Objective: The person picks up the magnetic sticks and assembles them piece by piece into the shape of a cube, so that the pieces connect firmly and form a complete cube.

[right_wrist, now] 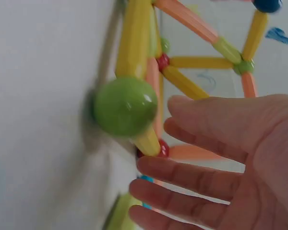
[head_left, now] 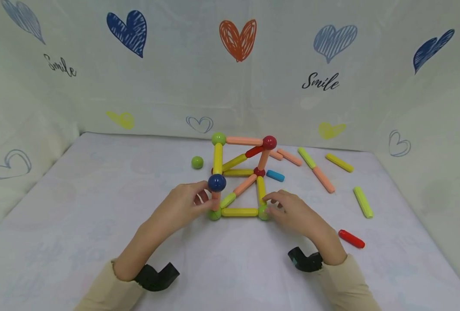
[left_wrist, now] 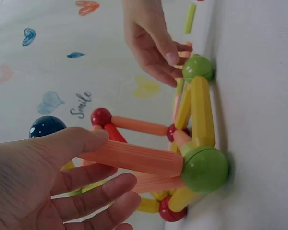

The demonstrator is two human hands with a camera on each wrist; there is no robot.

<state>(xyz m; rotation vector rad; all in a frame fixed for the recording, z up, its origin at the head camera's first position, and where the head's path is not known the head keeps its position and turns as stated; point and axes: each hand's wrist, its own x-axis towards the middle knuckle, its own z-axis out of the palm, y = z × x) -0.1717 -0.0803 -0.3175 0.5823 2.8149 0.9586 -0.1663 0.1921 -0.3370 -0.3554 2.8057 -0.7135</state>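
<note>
A frame of coloured rods and balls stands on the table. My left hand (head_left: 179, 202) pinches its near-left upright, an orange rod (left_wrist: 144, 160), thumb on one side and fingers on the other. A dark blue ball (head_left: 217, 183) tops that rod and a green ball (left_wrist: 205, 169) is at its foot. Beside the near-right corner, another green ball (right_wrist: 122, 108), my right hand (head_left: 292, 211) has its fingers extended and grips nothing. A yellow rod (head_left: 239, 212) joins these two green balls along the table. At the upper back, an orange rod (head_left: 244, 141) meets a red ball (head_left: 270, 142).
A loose green ball (head_left: 197, 162) lies left of the frame. To the right are scattered several rods, among them a blue rod (head_left: 275, 176), a yellow rod (head_left: 339, 163), a lime rod (head_left: 363, 202) and a red rod (head_left: 351, 239). A printed cloth backdrop (head_left: 175, 77) rises behind the table.
</note>
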